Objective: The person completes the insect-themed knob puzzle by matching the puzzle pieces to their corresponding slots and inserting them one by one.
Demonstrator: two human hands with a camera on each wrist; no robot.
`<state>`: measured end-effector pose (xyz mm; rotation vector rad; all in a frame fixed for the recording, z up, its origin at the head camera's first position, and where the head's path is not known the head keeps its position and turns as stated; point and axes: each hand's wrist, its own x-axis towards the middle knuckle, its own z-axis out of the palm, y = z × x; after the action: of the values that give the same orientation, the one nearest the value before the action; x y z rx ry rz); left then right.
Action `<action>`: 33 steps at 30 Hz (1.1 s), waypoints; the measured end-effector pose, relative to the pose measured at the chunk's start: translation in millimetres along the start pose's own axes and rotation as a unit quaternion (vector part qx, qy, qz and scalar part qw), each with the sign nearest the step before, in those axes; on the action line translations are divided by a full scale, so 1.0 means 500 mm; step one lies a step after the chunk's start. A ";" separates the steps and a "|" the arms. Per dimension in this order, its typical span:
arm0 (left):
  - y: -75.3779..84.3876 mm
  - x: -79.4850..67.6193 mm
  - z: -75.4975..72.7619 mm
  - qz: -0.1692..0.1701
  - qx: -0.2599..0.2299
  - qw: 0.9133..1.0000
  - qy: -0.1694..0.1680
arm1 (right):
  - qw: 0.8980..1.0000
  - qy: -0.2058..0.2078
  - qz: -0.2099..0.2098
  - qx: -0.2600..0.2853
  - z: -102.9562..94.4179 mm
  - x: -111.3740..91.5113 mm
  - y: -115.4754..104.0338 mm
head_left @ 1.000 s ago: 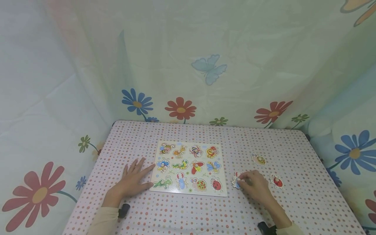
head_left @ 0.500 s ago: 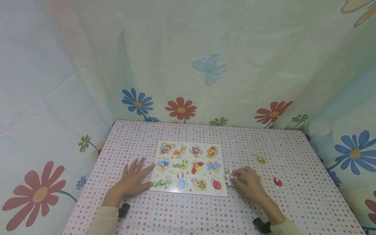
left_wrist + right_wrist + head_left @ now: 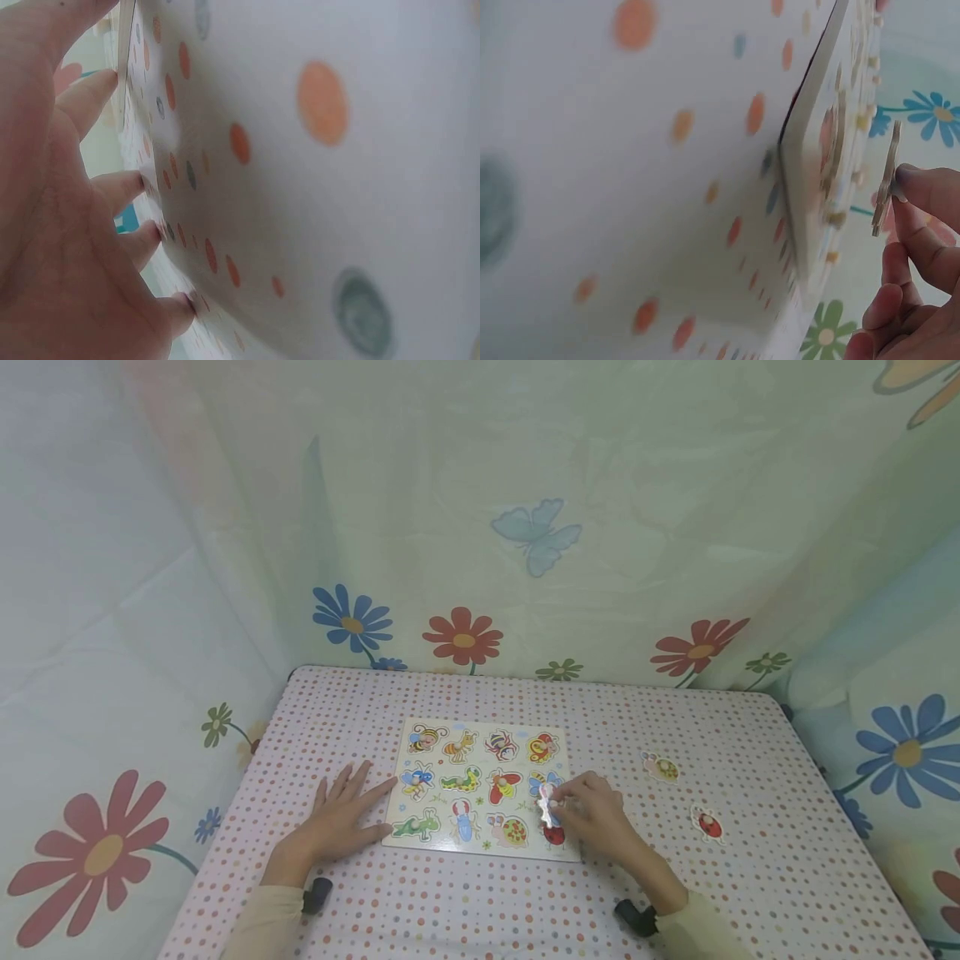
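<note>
My right hand (image 3: 596,814) pinches a beetle puzzle piece (image 3: 547,806), blue with red at the top, between thumb and forefinger. It holds the piece over the right side of a wooden insect puzzle board (image 3: 480,852). In the right wrist view the beetle piece (image 3: 886,184) appears edge-on, raised above the board's (image 3: 799,165) knobbed pieces, the other fingers curled below. My left hand (image 3: 337,814) lies with fingers spread at the board's left edge, thumb and forefinger reaching that edge. In the left wrist view, the fingertips (image 3: 150,229) rest on the dotted cloth.
To the right of the board lie two loose pieces, a snail (image 3: 662,767) and a red ladybug (image 3: 707,822). A dotted cloth (image 3: 450,918) covers the table. Flower-printed curtains (image 3: 600,568) hang behind it and at both sides.
My right hand has carried the beetle piece leftward from the cloth beside the board to above the board's right side. The left hand has stayed in place.
</note>
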<state>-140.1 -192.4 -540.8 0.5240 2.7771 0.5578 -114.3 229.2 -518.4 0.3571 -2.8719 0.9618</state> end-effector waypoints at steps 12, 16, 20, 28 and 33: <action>-0.002 0.000 0.000 -0.001 -0.004 1.000 -0.003 | 0.998 -0.036 -0.049 0.005 0.047 0.033 -0.055; -0.002 0.000 0.001 0.000 -0.001 1.000 -0.001 | 0.997 -0.044 -0.055 0.010 0.061 0.042 -0.073; -0.004 0.002 0.004 -0.002 0.001 1.000 0.001 | 0.995 -0.052 -0.082 0.000 0.075 0.053 -0.093; -0.005 0.004 0.007 -0.005 0.001 1.000 0.002 | 0.992 -0.062 -0.109 -0.011 0.098 0.064 -0.123; -0.004 0.003 0.005 -0.002 0.000 1.000 0.006 | 0.992 -0.065 -0.110 0.000 0.111 0.070 -0.140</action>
<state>-141.0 -192.9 -544.2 0.5179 2.7900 0.5611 -131.4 134.9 -516.3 0.7456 -2.8658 0.9318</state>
